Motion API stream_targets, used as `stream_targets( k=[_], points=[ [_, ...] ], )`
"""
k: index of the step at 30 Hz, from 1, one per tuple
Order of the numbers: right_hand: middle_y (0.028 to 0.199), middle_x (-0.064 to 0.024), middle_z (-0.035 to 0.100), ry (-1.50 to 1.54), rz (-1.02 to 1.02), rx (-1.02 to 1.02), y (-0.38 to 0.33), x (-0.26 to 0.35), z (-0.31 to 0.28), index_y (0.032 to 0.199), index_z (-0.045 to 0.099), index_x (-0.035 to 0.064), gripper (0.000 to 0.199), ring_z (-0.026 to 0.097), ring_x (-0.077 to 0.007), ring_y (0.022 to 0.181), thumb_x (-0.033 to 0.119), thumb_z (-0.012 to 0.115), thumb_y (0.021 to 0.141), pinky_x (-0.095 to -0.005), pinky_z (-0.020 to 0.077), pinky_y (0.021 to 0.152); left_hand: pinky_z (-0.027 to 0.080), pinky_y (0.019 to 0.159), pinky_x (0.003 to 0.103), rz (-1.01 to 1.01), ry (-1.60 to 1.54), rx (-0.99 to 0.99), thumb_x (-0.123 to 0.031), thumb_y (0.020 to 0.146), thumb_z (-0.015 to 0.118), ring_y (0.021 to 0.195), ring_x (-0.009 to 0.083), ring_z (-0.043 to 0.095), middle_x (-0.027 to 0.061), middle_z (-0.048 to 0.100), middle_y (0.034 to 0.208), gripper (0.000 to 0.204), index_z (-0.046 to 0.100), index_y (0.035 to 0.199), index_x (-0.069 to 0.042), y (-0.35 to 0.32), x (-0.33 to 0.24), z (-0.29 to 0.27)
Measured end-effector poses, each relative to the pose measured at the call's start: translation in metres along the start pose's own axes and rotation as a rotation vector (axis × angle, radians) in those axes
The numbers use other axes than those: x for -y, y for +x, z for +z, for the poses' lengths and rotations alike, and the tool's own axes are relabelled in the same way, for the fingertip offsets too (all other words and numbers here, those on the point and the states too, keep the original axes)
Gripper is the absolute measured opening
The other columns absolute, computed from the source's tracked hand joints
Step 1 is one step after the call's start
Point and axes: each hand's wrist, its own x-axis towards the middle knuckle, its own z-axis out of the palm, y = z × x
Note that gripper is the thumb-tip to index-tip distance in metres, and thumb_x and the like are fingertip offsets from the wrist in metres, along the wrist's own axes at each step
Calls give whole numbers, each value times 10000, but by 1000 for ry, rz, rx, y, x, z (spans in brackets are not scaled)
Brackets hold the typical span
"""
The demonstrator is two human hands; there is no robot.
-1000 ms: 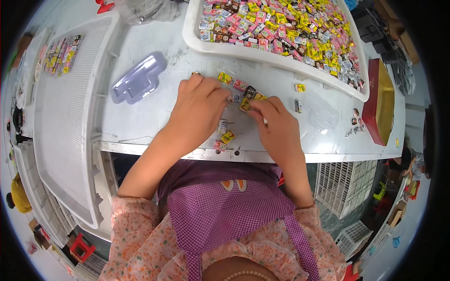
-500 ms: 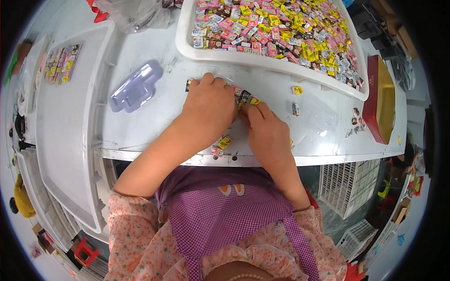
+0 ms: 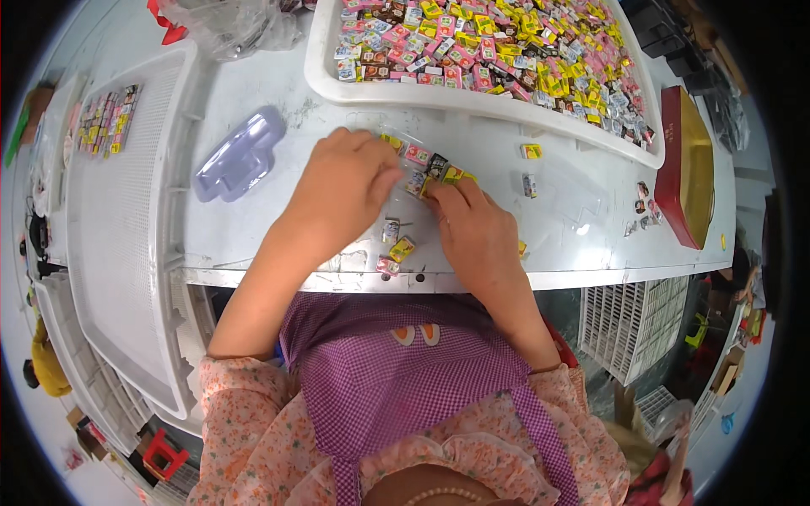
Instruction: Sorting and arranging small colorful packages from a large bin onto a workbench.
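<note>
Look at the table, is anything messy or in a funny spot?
Yes. A few small wrapped candies lie loose near the table's front edge, away from the big white tray. One pink piece sits right at the brink.

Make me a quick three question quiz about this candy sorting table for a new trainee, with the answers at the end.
1. True or false: both hands, the left hand and the right hand, rest on the table at a short row of small wrapped candies.
2. Where is the big white tray heaped with wrapped candies? A: beyond the hands. B: on the floor. C: on the person's lap.
3. Which side of the hands, left or right, has the clear bluish plastic mould?

Key: 1 true. 2 A. 3 left.
</note>
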Motion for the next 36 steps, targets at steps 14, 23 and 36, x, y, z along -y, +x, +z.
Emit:
stream_targets(
  k=[14,23,36],
  points=[
    [872,-84,598,-39,10,46,-1,-1,1,996,603,101,194,632,-303,697,56,611,807,-397,498,540,382,769,347,243,414,-20,-73,712,613,950,228,507,72,573,911,173,649,875,-30,18,-4,18],
    [873,-90,599,-44,-5,43,-1,-1,0,991,602,86,207,633,-292,694,39,608,790,-393,502,537,493,736,418,-18,253,43,-220,821,651,880,304,571,137,614,852,226,660,792,4,21,-9,18],
    [857,-88,601,-54,7,48,-1,-1,2,982,606,86,183,635,-292,687,45,603,803,-391,504,538,480,722,393,-33,187,-61,-184,763,707,807,302,573,124,615,802,173,658,750,-19,18,-12,22]
  ],
)
